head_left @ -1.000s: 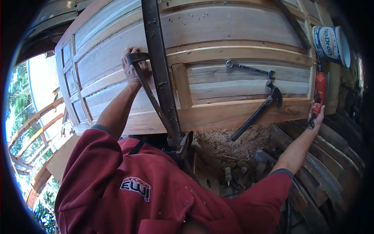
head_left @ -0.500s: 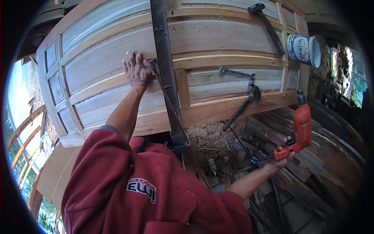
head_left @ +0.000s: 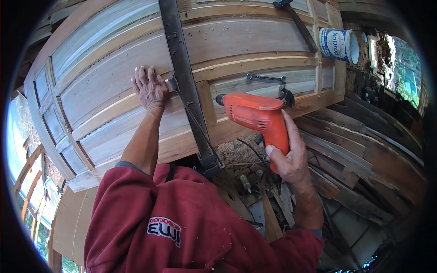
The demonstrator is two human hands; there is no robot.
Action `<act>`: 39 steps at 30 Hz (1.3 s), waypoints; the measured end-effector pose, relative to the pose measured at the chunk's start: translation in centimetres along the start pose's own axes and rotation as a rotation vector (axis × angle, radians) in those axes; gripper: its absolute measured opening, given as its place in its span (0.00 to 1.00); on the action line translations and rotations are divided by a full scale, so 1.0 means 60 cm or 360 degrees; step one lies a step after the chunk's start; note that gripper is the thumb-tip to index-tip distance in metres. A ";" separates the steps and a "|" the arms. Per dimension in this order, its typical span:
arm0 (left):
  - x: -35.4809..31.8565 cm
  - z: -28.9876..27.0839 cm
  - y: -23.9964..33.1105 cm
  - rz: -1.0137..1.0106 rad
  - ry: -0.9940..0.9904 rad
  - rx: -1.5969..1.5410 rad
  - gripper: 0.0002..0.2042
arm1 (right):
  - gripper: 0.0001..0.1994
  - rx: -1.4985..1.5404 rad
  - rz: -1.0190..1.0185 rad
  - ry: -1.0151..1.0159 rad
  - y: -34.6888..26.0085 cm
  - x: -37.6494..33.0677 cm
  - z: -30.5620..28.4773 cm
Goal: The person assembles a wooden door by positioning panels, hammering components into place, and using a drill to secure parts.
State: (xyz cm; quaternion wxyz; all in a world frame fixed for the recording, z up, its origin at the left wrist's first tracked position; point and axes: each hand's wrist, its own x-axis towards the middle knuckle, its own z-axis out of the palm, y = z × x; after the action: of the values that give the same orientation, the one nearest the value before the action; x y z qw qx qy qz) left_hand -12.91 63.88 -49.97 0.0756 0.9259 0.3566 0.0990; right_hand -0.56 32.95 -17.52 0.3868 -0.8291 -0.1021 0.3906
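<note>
My left hand (head_left: 152, 88) lies with fingers spread on a panelled wooden door (head_left: 246, 43). Its thumb side is beside the end of a thin metal rod (head_left: 184, 102), which slants over a dark steel bar (head_left: 180, 50) crossing the door. In my right hand (head_left: 293, 159), closed around the handle, is an orange power drill (head_left: 255, 111). The drill is raised over the door's near edge, its black chuck pointing left toward the bar; no bit can be made out. Behind the drill, a claw hammer (head_left: 287, 97) is partly hidden, beside a wrench (head_left: 266, 78).
A second hammer (head_left: 300, 29) and a white-and-blue bucket (head_left: 332, 43) rest on the door's right part. Stacked planks (head_left: 364, 157) fill the right side below it. Wood shavings (head_left: 241, 152), offcuts and a small bottle (head_left: 245, 183) lie under the near edge.
My right hand has brought the drill from the far right in toward the middle, turning it from pointing up to pointing left. The left hand stays on the door.
</note>
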 end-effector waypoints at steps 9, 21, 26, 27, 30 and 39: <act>-0.002 -0.010 -0.002 -0.0023 -0.0019 -0.0037 0.20 | 0.38 -0.0182 -0.0439 0.0089 -0.007 0.072 0.074; 0.001 -0.008 -0.004 -0.0016 -0.0049 -0.0035 0.20 | 0.37 -0.0496 -0.0360 0.0043 -0.028 0.086 0.077; 0.000 -0.008 0.000 -0.0033 -0.0051 -0.0054 0.20 | 0.39 -0.0617 -0.0312 0.0066 -0.042 0.081 0.104; -0.001 -0.008 -0.002 -0.0028 -0.0051 -0.0054 0.20 | 0.40 -0.0669 -0.0298 0.0073 -0.044 0.085 0.106; 0.000 -0.007 0.000 -0.0025 -0.0044 -0.0067 0.20 | 0.40 -0.0571 -0.0125 0.0050 -0.070 0.104 0.091; 0.003 -0.015 0.004 -0.0041 -0.0097 -0.0051 0.21 | 0.39 -0.0707 -0.0198 -0.0053 -0.086 0.130 0.079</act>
State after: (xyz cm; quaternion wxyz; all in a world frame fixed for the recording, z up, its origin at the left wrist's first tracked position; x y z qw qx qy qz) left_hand -12.85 63.90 -49.03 0.1025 0.9225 0.3645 0.0755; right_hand 1.95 42.83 -20.12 0.2164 -0.8794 -0.2430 0.3476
